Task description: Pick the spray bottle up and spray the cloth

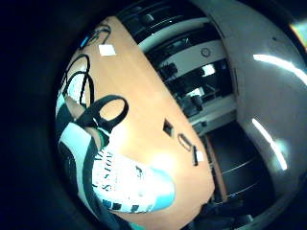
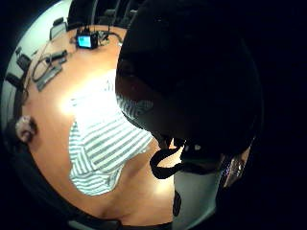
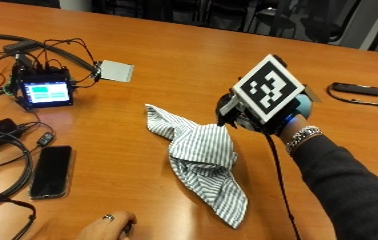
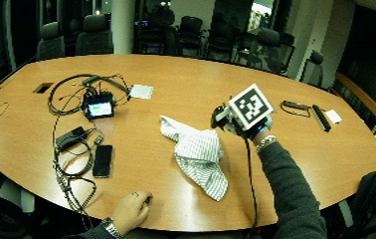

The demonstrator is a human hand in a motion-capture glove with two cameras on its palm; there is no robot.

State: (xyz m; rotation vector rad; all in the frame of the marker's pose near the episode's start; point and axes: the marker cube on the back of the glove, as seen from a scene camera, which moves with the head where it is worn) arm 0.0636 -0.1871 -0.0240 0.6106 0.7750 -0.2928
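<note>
My gloved right hand [image 3: 255,121] grips the spray bottle [image 1: 125,184], a white bottle with a printed label and a teal band. It fills the little finger side palm view. The bottle's nozzle [image 3: 227,109] sticks out of my hand just above the table and points at the cloth. The cloth [image 3: 202,150] is white with thin dark stripes and lies crumpled on the wooden table [image 3: 176,55], right beside the nozzle. It also shows in the thumb side palm view as the striped cloth [image 2: 100,139], below my palm. Most of my fingers are hidden.
A small lit screen device [image 3: 42,93] with cables sits at the left, a dark phone [image 3: 50,171] in front of it. A white card [image 3: 114,71] lies farther back. Black objects [image 3: 359,93] lie at the far right. The person's bare hand [image 3: 106,225] rests at the near edge.
</note>
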